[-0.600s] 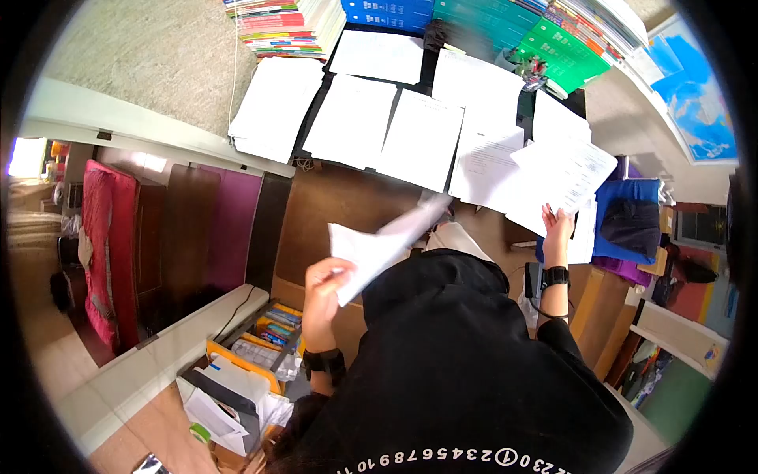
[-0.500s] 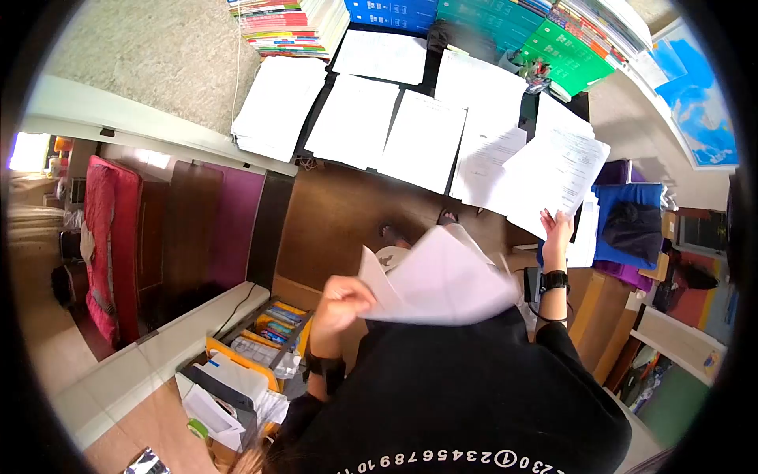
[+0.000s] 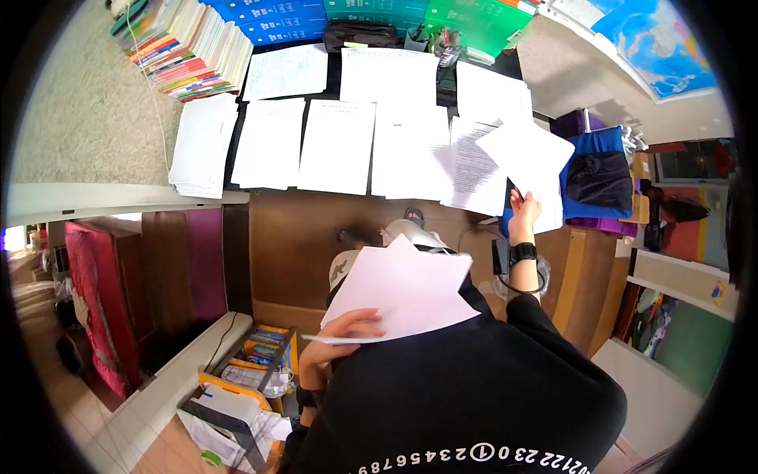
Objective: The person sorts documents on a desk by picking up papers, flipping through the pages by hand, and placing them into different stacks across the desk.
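Observation:
My left hand (image 3: 351, 325) is closed on several loose sheets of paper (image 3: 403, 288), which lie fanned in front of my black shirt. My right hand (image 3: 524, 213) pinches the lower edge of a white sheet (image 3: 527, 158) over the right end of the desk. That sheet is tilted and covers part of a printed page (image 3: 476, 170) and other papers beneath it. Paper stacks (image 3: 337, 146) lie in rows across the dark desk, with a thicker stack (image 3: 203, 146) at the left end.
Piled books (image 3: 193, 51) stand at the back left, beside blue binders (image 3: 272, 17) and a green binder (image 3: 474, 28). A dark pouch (image 3: 359, 35) sits behind the papers. Right of the desk is a dark cloth (image 3: 600, 180). A drawer cart (image 3: 268, 355) is at lower left.
The camera view has turned, so the desk appears shifted left. My right hand has lifted a sheet off the papers. The sheets in my left hand, blurred before, have swung and settled lower.

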`<action>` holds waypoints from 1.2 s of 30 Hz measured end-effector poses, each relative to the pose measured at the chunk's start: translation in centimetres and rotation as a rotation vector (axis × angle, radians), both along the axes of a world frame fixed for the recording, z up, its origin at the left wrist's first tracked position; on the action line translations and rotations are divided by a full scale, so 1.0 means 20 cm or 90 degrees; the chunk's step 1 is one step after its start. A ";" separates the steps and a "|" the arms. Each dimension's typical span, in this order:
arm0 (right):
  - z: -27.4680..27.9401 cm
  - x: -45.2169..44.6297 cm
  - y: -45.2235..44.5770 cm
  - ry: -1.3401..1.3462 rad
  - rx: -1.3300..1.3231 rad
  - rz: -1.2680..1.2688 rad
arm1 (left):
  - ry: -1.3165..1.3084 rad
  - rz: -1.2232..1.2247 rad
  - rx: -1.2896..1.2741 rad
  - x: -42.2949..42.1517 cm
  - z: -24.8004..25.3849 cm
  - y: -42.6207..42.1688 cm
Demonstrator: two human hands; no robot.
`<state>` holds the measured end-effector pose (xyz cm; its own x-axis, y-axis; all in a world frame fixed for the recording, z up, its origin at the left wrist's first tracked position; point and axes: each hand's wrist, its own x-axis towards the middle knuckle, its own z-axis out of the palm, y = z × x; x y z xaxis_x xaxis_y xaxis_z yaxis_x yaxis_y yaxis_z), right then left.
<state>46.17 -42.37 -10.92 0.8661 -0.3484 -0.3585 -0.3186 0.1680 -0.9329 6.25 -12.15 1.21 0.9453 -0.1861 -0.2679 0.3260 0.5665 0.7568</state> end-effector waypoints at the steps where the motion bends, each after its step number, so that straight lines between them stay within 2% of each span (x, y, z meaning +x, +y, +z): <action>1: -0.02 0.03 -0.02 -0.005 0.003 -0.005 | 0.000 -0.015 0.024 0.04 0.00 -0.02; 3: -0.05 0.09 -0.11 -0.023 0.004 -0.040 | 0.005 -0.040 0.072 0.12 0.01 -0.08; 4: -0.08 0.13 -0.18 -0.022 -0.006 -0.056 | 0.095 0.006 -0.008 0.17 0.07 -0.13; 7: -0.24 0.27 -0.42 -0.017 -0.046 -0.077 | 0.010 -0.004 0.176 0.29 0.08 -0.24; 8: -0.32 0.31 -0.52 -0.038 -0.053 -0.057 | 0.187 -0.093 0.245 0.17 -0.01 -0.26; 9: -0.30 0.33 -0.52 -0.046 -0.098 -0.056 | 0.270 -0.136 0.225 0.22 0.03 -0.28; 11: -0.13 0.30 -0.37 -0.035 -0.089 -0.002 | 0.310 0.049 0.098 0.32 0.10 -0.35; 16: -0.11 0.29 -0.20 -0.023 -0.063 0.086 | 0.426 0.254 0.139 0.39 0.12 -0.45; 19: 0.01 0.24 0.02 -0.038 -0.022 0.113 | 0.440 0.324 0.223 0.39 0.03 -0.43; 21: -0.01 0.23 0.09 -0.012 -0.036 0.100 | 0.439 0.329 0.222 0.41 -0.02 -0.36; 23: -0.05 0.22 0.10 -0.029 -0.029 0.101 | 0.446 0.313 0.218 0.45 0.03 -0.26; 26: 0.04 0.21 0.15 -0.069 -0.063 0.070 | 0.388 0.244 0.160 0.43 -0.01 -0.03; 29: 0.01 0.09 0.20 -0.094 -0.082 0.000 | 0.382 0.154 0.088 0.33 -0.05 0.30; 31: 0.06 -0.05 0.33 -0.085 -0.102 -0.079 | 0.437 0.060 0.154 0.32 -0.01 0.53; 33: -0.02 -0.14 0.36 -0.064 -0.103 -0.109 | 0.477 0.121 0.151 0.30 -0.07 0.69; 36: 0.04 -0.28 0.57 -0.034 -0.105 -0.148 | 0.409 0.336 0.193 0.22 -0.28 0.88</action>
